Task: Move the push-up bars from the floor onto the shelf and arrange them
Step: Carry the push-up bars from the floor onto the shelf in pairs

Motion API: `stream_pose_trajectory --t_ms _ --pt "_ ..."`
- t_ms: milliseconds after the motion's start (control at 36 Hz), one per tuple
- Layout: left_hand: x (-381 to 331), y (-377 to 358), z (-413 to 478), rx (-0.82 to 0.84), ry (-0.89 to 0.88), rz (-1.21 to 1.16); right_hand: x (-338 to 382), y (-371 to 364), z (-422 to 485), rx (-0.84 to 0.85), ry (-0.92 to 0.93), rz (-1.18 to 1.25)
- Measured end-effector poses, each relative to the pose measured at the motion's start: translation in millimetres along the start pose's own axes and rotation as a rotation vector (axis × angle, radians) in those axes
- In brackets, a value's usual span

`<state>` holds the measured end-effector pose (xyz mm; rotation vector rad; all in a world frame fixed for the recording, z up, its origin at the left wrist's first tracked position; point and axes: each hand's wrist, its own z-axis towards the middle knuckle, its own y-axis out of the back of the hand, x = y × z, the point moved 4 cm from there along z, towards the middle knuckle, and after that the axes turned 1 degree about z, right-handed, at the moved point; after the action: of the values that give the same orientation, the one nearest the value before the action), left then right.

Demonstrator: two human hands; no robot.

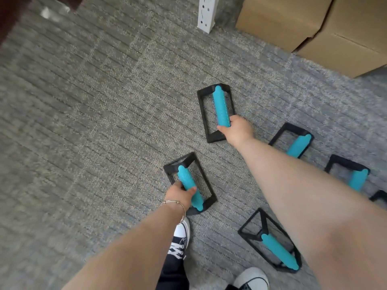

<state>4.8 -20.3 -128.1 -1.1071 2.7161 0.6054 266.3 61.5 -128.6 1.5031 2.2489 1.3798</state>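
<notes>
Teal textured grips look non-slip; the stiff black frames seem light. Left hand (181,194) wraps the near push-up bar (189,184), right hand (237,129) the far bar (217,111), both on carpet (94,122).

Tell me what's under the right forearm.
The right forearm crosses grey carpet and covers corners of three push-up bars; anything else beneath it is hidden.

A single head-worn wide-angle camera looks steeply down from standing height past both outstretched forearms onto the carpeted floor (88,114) near the shoes (181,237).
</notes>
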Motion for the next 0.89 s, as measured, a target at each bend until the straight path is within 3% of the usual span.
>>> stream_pose_trajectory --t_ms 167,306,556,722,889 --pt "-23 25 -25 -0.054 -0.084 -0.011 2 23 -33 0.002 -0.027 0.106" --pt "-69 71 -99 -0.107 -0.161 0.025 12 90 -103 -0.007 -0.035 0.180" --pt "-198 139 -329 -0.213 -0.411 0.160 52 298 -286 -0.083 -0.040 0.366" --pt "-286 148 -498 -0.242 -0.630 0.193 78 447 -404 -0.252 0.025 0.475" --pt "-355 152 -648 -0.323 -0.816 0.128 94 569 -501 -0.442 0.127 0.740"
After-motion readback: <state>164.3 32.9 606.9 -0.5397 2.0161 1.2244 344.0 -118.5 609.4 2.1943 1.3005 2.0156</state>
